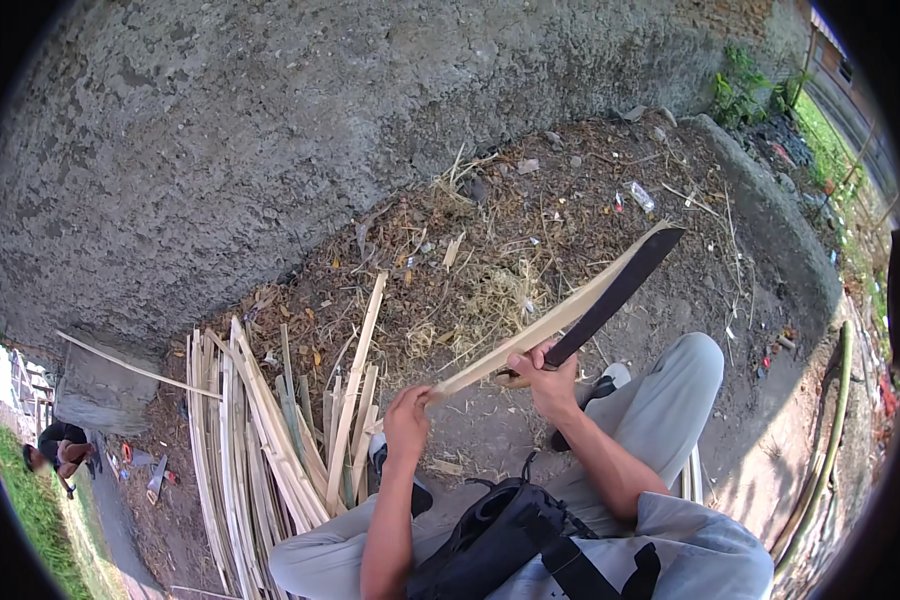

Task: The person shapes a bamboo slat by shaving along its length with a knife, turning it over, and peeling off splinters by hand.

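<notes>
My left hand (407,418) is closed around the near end of a long pale bamboo strip (525,335), which slants up and away to the right. My right hand (547,378) grips the handle of a machete with a dark, broad blade (625,290). The blade lies alongside the strip's right edge, and their far ends come together. I cannot tell whether the blade touches the strip along its length. A pile of split bamboo strips (232,450) lies left of my left hand, several of them leaning upward beside my leg.
A rough grey wall (270,130) runs along the far side. Curled shavings (510,295) and dry leaves litter the dirt ahead. A low concrete ledge (770,215) borders the right. A black bag (495,545) rests on my lap. Another person (62,448) bends over at far left, near scattered tools (157,478).
</notes>
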Demonstrator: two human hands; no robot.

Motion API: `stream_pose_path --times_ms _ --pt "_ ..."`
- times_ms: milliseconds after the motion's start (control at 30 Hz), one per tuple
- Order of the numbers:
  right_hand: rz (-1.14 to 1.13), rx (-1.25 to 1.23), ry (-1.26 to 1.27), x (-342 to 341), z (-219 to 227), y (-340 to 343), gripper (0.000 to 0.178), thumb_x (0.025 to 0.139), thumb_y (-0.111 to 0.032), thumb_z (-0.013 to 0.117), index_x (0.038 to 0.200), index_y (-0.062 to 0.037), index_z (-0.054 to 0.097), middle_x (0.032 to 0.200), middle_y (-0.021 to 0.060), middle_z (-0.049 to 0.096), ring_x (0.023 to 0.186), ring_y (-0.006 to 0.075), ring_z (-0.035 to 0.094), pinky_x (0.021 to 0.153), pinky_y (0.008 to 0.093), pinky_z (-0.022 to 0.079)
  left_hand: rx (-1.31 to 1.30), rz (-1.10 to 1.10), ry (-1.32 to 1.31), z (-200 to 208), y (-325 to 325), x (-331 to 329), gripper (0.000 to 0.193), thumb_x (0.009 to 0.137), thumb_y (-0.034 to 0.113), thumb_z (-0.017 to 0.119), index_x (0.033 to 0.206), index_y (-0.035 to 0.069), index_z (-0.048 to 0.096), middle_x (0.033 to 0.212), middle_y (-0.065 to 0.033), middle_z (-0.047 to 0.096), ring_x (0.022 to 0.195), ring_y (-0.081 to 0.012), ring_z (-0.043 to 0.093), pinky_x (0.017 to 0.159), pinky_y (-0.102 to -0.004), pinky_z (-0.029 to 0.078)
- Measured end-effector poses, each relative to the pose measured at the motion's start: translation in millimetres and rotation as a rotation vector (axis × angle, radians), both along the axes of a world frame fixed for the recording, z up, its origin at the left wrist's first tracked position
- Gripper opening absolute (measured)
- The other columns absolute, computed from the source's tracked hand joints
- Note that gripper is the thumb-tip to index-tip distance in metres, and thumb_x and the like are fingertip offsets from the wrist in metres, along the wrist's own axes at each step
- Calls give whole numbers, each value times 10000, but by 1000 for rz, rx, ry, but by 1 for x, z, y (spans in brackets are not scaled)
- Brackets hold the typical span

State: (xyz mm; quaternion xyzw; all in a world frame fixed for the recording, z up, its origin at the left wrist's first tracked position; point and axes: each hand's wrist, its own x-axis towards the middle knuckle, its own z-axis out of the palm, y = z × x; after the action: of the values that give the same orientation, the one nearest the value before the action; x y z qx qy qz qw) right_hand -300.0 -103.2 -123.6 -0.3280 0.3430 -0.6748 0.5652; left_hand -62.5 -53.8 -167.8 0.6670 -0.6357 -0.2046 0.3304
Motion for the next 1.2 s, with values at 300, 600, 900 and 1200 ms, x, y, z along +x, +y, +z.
stream_pose_path --times_ms 300,600,900,1200 --pt "-112 -185 -82 9 2 10 320 776 137 664 708 -57 419 1110 224 617 1024 306 655 843 375 566 -222 79 -28 13 5 -1 246 762 -119 554 948 8 654 931 -160 653 823 -316 653 720 -364 532" --pt "23 46 -45 3 12 12 320 790 80 696 764 -67 412 1074 226 634 877 218 690 766 325 585 -262 185 -32 33 7 4 185 786 -88 550 932 -23 643 928 -160 654 802 -307 656 723 -360 532" --pt "6 -23 -104 -14 69 -4 263 851 33 651 792 -65 414 1100 235 614 941 242 670 782 340 580 -442 210 -134 33 11 9 160 804 -48 596 942 7 655 947 -149 659 858 -324 646 763 -390 529" --pt "63 -359 -234 -40 159 -40 302 864 -47 680 832 -123 389 1012 148 624 890 239 663 815 368 512 -485 159 -141 37 4 10 135 822 -16 599 943 17 650 951 -133 658 855 -311 652 745 -379 538"
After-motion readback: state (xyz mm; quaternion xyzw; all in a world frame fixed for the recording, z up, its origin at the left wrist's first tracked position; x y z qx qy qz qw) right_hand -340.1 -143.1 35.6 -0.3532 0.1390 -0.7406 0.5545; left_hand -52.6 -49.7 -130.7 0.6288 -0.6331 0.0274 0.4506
